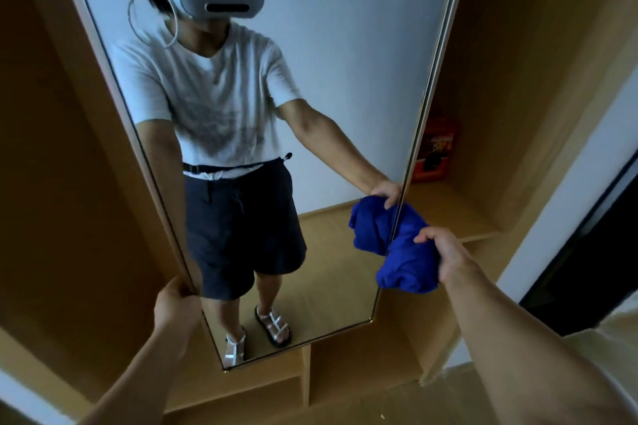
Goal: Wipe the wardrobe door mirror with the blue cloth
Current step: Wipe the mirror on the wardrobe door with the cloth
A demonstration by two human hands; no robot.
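Note:
The wardrobe door mirror (331, 86) fills the middle of the view, tall and narrow in a thin metal frame. My right hand (445, 252) grips a bunched blue cloth (409, 262) against the mirror's right edge, low down. The glass shows the cloth's reflection beside it. My left hand (177, 304) holds the door's left edge near its lower corner, fingers curled round the frame. The mirror reflects a person in a white T-shirt, dark shorts and sandals.
Light wooden wardrobe panels (69, 183) stand on both sides of the door. An open shelf (452, 214) to the right holds a red box (435, 152). Low wooden compartments (345, 366) sit under the mirror. A dark doorway (593, 252) lies at the far right.

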